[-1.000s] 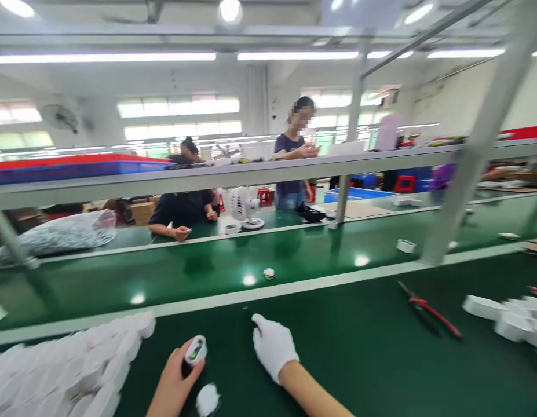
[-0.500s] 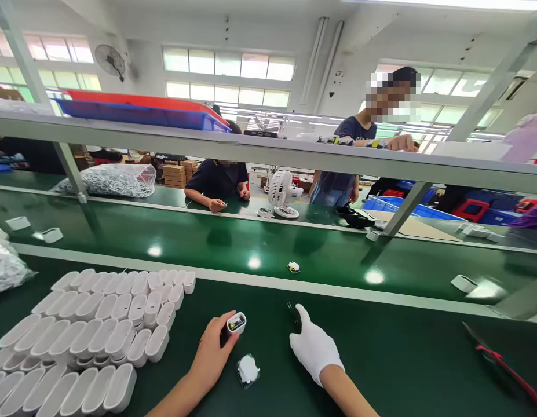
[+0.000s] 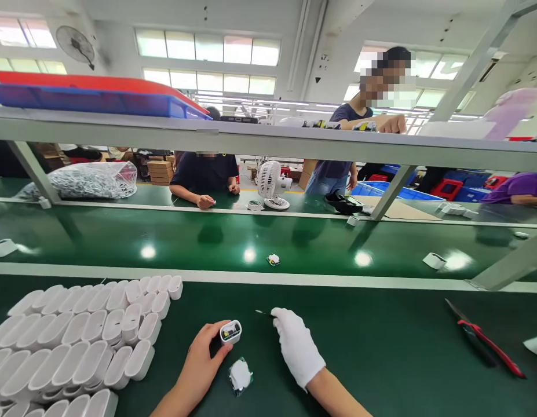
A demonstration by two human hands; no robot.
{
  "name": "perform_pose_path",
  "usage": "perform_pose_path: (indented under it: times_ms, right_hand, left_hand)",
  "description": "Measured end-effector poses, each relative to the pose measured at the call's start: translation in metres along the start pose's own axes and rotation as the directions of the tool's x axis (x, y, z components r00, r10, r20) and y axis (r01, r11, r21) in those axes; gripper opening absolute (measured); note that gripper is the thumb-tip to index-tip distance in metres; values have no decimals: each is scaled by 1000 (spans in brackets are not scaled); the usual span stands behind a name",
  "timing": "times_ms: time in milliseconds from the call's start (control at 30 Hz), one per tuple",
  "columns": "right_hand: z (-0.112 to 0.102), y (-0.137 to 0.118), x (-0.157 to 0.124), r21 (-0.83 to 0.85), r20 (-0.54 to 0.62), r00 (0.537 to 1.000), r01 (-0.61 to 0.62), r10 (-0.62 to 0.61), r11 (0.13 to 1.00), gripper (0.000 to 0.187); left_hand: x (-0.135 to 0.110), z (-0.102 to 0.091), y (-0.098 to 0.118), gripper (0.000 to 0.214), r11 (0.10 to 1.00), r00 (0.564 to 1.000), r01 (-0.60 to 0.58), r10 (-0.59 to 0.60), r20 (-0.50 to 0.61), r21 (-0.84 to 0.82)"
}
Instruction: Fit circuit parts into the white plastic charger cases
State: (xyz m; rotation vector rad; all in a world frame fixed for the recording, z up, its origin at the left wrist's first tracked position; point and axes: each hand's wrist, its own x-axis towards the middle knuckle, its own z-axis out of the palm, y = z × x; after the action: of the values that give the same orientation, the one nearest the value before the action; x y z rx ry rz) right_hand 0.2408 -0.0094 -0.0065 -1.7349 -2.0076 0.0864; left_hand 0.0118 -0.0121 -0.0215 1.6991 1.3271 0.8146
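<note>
My bare left hand [image 3: 203, 356] grips a white oval plastic housing [image 3: 236, 332] between thumb and fingers. Its open end faces me and shows a circuit board with yellow parts inside. In a white glove, my right hand [image 3: 296, 346] is closed around dark tweezers [image 3: 263, 313], whose thin tips point left toward the housing without touching it. Just below the housing, a small green circuit board with a white blob [image 3: 241, 375] lies on the green bench, apart from both hands.
Rows of white oval housings [image 3: 88, 330] fill the left side. Red-handled pliers [image 3: 485, 339] lie at right. Beyond a pale strip, another circuit board [image 3: 273, 259] and a white housing [image 3: 434, 261] lie on the green surface. A shelf [image 3: 268, 136] spans ahead; co-workers are behind it.
My right hand has turned, bringing the tweezers round to point left. The view has shifted somewhat. My left hand keeps hold of the housing, which has tilted slightly.
</note>
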Motion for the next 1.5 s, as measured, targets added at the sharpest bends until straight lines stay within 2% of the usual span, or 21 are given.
perform_pose_path:
  times_ms: [67,133,200,300,467,633,800,900,1033,1233,1367,1500]
  right_hand:
    - [6,-12,10,-49,-74,983,165,-168,985,27]
    - [9,-22,22,-59,-137,946,288,-294,956,26]
    - [12,-29,28,-14,-220,907,364,-358,931,20]
    - [17,-31,23,36,-322,864,419,-386,907,13]
    - [14,-32,8,-77,-263,876,398,-404,914,21]
    - [5,-35,11,-159,-218,889,375,-403,913,19]
    - [8,-39,12,-229,-169,907,345,-387,910,17]
    - [9,-45,13,-243,-105,904,380,-413,892,16]
    - [7,-47,17,-228,-23,880,458,-475,859,13]
    - [4,-43,19,-173,-86,881,446,-465,878,15]
    - [3,-47,19,-188,-67,871,469,-487,863,13]
    - [0,-46,18,-154,-98,885,439,-456,885,20]
  left_hand:
    - [0,1,-1,32,999,1000,-3,3,9,34]
    - [1,1,-2,32,998,1000,-6,6,6,65]
    - [0,2,-3,32,997,1000,-12,12,3,73]
    - [0,2,-3,31,998,999,-31,31,7,57]
    - [-2,2,2,31,998,999,-39,41,-35,53]
    - [-4,0,3,31,998,998,-42,43,-34,39]
    - [-4,-1,1,30,998,998,-50,52,-42,49]
    - [-2,-3,0,31,997,999,-42,42,6,58]
    - [0,-5,-2,31,997,998,-32,28,51,70]
    - [-2,-2,1,32,996,999,-39,38,3,80]
    - [-1,-2,2,31,996,999,-43,42,8,80]
    - [0,-3,1,29,996,999,-44,42,23,77]
